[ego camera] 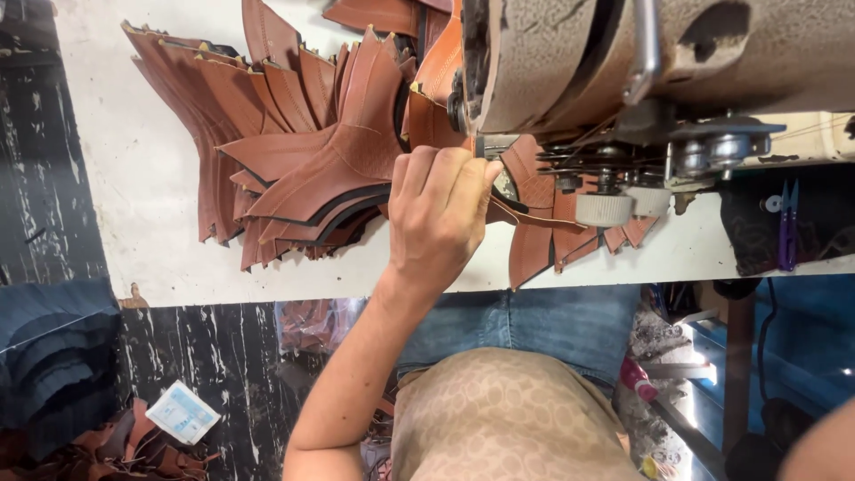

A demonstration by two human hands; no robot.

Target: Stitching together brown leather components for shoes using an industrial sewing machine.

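Note:
My left hand [438, 218] rests at the front of the white table [151, 214], its fingers curled and pinching a brown leather piece [534, 232] just beside the foot of the beige sewing machine [623, 53]. The piece lies under the machine's head and hangs a little over the table edge. Left of the hand a pile of similar pointed brown leather pieces [294, 142] fans out across the table. My right hand is out of sight; only a blurred bit of arm [824, 445] shows at the bottom right corner.
Purple thread snips [788, 223] lie on a dark cloth at the right of the table. A roller wheel [606, 209] sits under the machine head. On the dark floor lie a white packet [183, 411] and leather scraps [107, 450].

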